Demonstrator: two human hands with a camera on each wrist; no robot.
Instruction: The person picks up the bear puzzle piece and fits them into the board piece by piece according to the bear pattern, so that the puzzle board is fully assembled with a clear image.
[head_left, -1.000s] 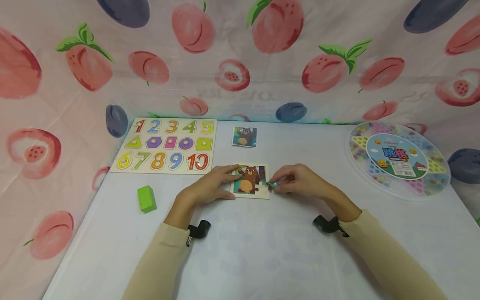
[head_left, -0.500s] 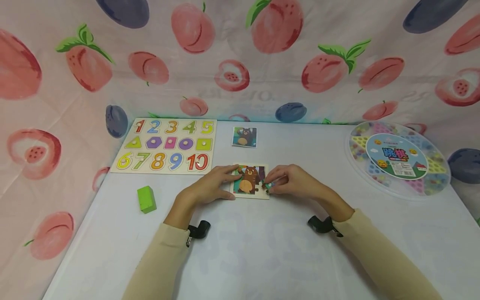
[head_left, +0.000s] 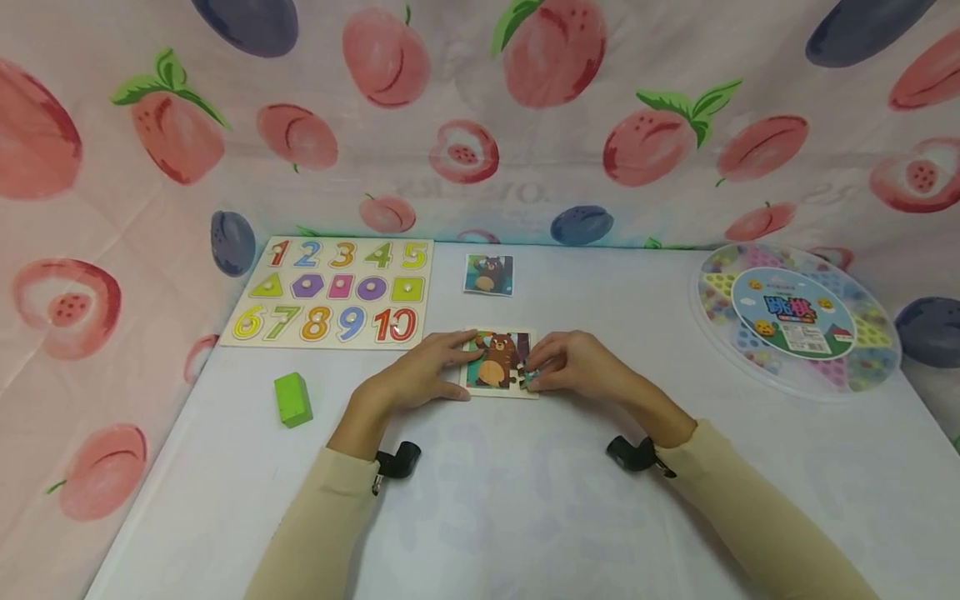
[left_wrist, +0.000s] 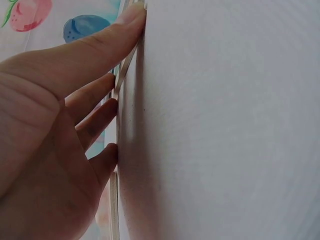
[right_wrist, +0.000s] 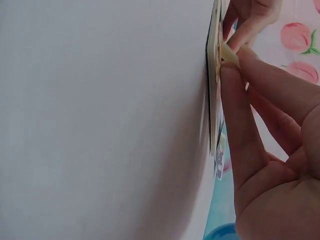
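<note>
A wooden bear jigsaw puzzle (head_left: 495,362) lies flat at the middle of the table, with bare wood showing at its lower right. My left hand (head_left: 414,372) rests on its left side, the fingers extended over the upper part and the thumb at the lower left corner. Between thumb and fingertips, my right hand (head_left: 583,365) pinches a puzzle piece (head_left: 531,378), tilted over that bare lower right part. The right wrist view shows the edge of this piece (right_wrist: 230,54) close against the board's face. Fingers cover much of it.
Behind the puzzle lies a small bear picture card (head_left: 489,275). A number-and-shape board (head_left: 330,292) is at the back left, with a green block (head_left: 293,399) in front of it. A round Chinese checkers set (head_left: 795,321) lies at the back right, near the fruit-print cloth (head_left: 525,150).
My right hand has moved left with the puzzle piece, from beside the board's right edge to over its lower right part. The left hand has stayed in place.
</note>
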